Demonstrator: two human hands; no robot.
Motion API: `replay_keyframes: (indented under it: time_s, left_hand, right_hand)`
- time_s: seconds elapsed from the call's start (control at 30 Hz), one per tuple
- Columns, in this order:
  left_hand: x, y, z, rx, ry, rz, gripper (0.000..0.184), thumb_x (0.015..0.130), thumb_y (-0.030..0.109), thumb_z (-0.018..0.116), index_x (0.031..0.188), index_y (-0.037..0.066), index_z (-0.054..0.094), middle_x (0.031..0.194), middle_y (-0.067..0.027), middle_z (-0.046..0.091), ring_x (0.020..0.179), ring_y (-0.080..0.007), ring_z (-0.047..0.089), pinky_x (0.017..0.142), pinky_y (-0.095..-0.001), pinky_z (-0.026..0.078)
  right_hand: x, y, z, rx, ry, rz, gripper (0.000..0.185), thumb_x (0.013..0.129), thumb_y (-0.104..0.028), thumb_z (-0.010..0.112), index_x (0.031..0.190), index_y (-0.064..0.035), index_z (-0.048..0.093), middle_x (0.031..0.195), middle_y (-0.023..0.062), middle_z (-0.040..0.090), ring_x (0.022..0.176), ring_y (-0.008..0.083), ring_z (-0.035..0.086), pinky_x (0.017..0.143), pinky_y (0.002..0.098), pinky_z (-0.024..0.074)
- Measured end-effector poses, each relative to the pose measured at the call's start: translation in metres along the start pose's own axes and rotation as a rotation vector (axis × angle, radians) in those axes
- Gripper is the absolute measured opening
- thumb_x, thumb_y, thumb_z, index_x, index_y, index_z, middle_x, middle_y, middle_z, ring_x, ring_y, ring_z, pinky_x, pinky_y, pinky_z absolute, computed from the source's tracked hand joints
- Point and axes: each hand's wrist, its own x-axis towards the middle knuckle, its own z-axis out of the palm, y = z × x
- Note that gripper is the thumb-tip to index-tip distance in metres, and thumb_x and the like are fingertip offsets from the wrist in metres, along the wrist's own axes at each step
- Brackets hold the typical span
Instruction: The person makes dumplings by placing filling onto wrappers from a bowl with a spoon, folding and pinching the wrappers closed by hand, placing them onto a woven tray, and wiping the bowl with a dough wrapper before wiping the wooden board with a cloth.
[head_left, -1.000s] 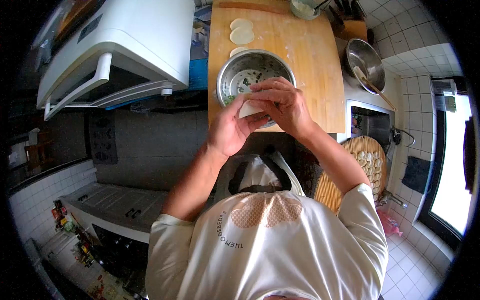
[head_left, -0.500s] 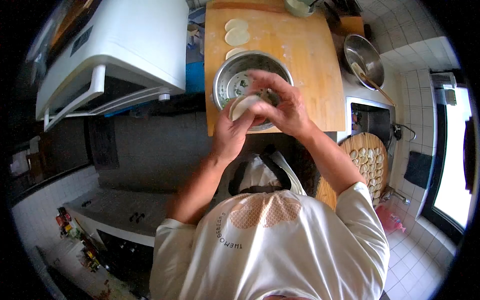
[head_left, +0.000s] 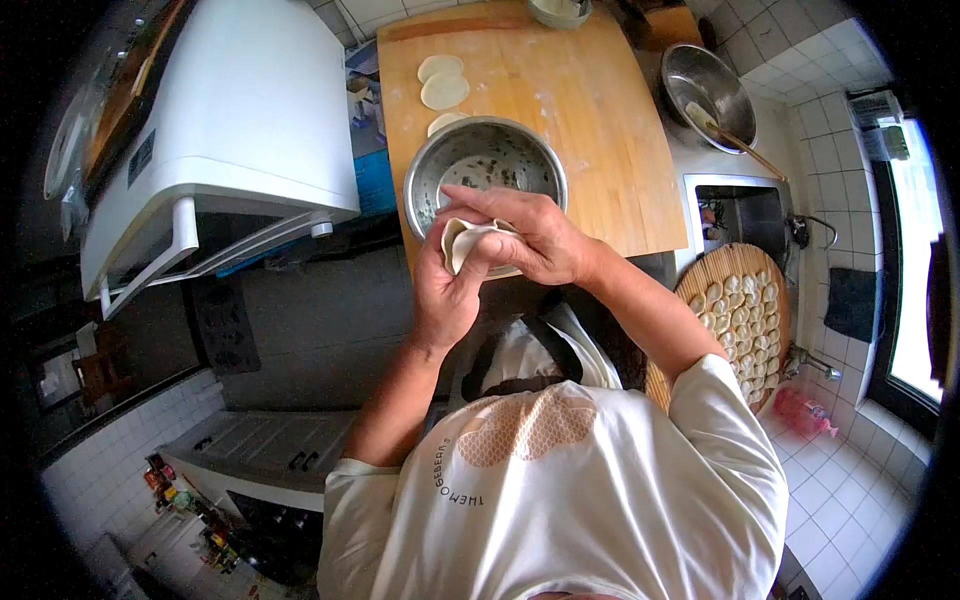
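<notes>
Dough: folded, thin and pale (head_left: 466, 243), it stood between both hands near the middle of the frame, just over the lower edge of the bowl (head_left: 425, 165). Its rim was wavy; whether anything lay inside could not be told.
Left hand: this hand (head_left: 447, 300) cupped the dough from below and the left, its fingers curled round it, though most were hidden.
Right hand: this hand (head_left: 545, 235) appeared to pinch the dough's right edge with the thumb, while the upper fingers stretched leftward over the bowl.
Tear: too hard a pinch risked splitting the sheet, since it looked thin.
Slip: a loosened left grip could have dropped it into the bowl, where dark specks clung to the wall.
Bowl: it sat near the lower left corner of the board (head_left: 620, 170); a forearm knock might have pushed it off.
Rounds: 2 flat ones (head_left: 445, 90) overlapped at the upper left and risked sticking together. A 3rd (head_left: 443, 121) showed partly at the bowl's upper rim, where a sliding bowl might have creased it.
Dumplings: close rows (head_left: 740, 330) covered much of the tray (head_left: 660, 390) at the right; damp skins could have stuck together.
Spoon: its handle (head_left: 750, 150) jutted past the basin (head_left: 735, 95) at the upper right, where a passing sleeve might have caught it.
</notes>
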Motion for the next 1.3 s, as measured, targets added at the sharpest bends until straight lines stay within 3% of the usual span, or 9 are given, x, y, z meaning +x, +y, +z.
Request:
replay_keyframes:
  time_s: [0.4,0.57,0.83,0.93,1.0,1.03,1.1,1.17,1.3]
  left_hand:
    - [0.001,0.005,0.006,0.007,0.031,-0.038,0.037,0.09,0.017,0.047,0.121,0.002,0.034,0.108,-0.0067,0.045,0.098,-0.013,0.048,0.085,-0.0265,0.042]
    - [0.006,0.011,0.01,0.359,0.059,0.162,0.04,0.093,0.026,0.039,0.123,0.0,0.032,0.11,-0.0086,0.045,0.097,-0.0143,0.046,0.083,-0.027,0.039]
    - [0.012,0.025,0.007,0.565,0.075,0.18,0.03,0.094,0.023,0.036,0.105,0.0,0.051,0.087,-0.0088,0.06,0.082,-0.0179,0.058,0.072,-0.0291,0.044]
    - [0.019,0.025,-0.004,0.433,-0.031,0.074,0.034,0.095,0.026,0.034,0.103,-0.003,0.052,0.091,-0.0066,0.058,0.084,-0.0127,0.056,0.074,-0.0251,0.045]
    - [0.024,0.03,-0.007,0.353,-0.073,0.019,0.035,0.095,0.027,0.035,0.102,-0.002,0.052,0.09,-0.0067,0.059,0.082,-0.0131,0.057,0.072,-0.0253,0.047]
    - [0.027,0.031,-0.008,0.27,-0.115,-0.036,0.036,0.094,0.029,0.035,0.101,-0.002,0.052,0.089,-0.0068,0.059,0.08,-0.0136,0.059,0.07,-0.0254,0.048]
    - [0.029,0.033,-0.011,0.231,-0.137,-0.067,0.043,0.094,0.035,0.032,0.1,-0.002,0.052,0.088,-0.0094,0.059,0.075,-0.0162,0.061,0.066,-0.0271,0.051]
    - [0.032,0.042,-0.009,0.035,-0.136,-0.252,0.046,0.094,0.037,0.031,0.101,-0.003,0.052,0.087,-0.0116,0.058,0.079,-0.0197,0.061,0.065,-0.0285,0.054]
    - [0.037,0.044,-0.009,0.124,-0.191,-0.282,0.048,0.094,0.036,0.028,0.101,-0.005,0.05,0.086,-0.013,0.058,0.07,-0.0191,0.062,0.059,-0.0265,0.054]
  right_hand:
    - [0.004,0.001,0.0,-0.09,0.067,-0.135,0.045,0.09,-0.027,0.042,0.123,0.0034,0.042,0.117,0.0198,0.051,0.109,0.033,0.049,0.092,0.0387,0.036]
    - [0.01,0.002,0.005,-0.172,0.184,-0.244,0.039,0.088,-0.022,0.046,0.12,0.0005,0.047,0.12,0.0196,0.048,0.108,0.0345,0.048,0.09,0.0393,0.0382]
    - [0.015,-0.003,-0.001,-0.29,0.179,-0.235,0.038,0.086,-0.019,0.05,0.12,-0.0012,0.048,0.122,0.0206,0.046,0.108,0.0334,0.048,0.089,0.0381,0.0398]
    - [0.016,-0.003,0.0,-0.241,0.166,-0.163,0.039,0.085,-0.02,0.052,0.12,-0.0011,0.048,0.114,0.0218,0.051,0.105,0.0331,0.051,0.085,0.0366,0.0415]
    - [0.018,0.001,-0.002,-0.082,0.116,-0.114,0.039,0.088,-0.024,0.048,0.12,-0.0011,0.047,0.099,0.016,0.058,0.084,0.0249,0.058,0.073,0.0312,0.0455]
    - [0.017,-0.001,-0.003,-0.082,0.117,-0.114,0.039,0.088,-0.024,0.048,0.12,-0.0011,0.047,0.099,0.016,0.058,0.084,0.0249,0.058,0.073,0.0312,0.0455]
    - [0.016,-0.009,-0.005,0.438,-0.035,0.282,0.043,0.093,-0.031,0.039,0.125,-0.0033,0.044,0.107,0.0097,0.056,0.097,0.0161,0.052,0.084,0.0282,0.041]
    - [0.017,-0.007,-0.004,0.418,-0.041,0.275,0.044,0.094,-0.033,0.036,0.127,-0.0049,0.043,0.106,0.0063,0.056,0.092,0.0118,0.05,0.08,0.0256,0.0411]
    - [0.017,-0.013,-0.006,0.441,-0.073,0.335,0.043,0.094,-0.031,0.034,0.128,-0.0051,0.041,0.102,0.0053,0.056,0.084,0.0108,0.051,0.071,0.0225,0.0426]
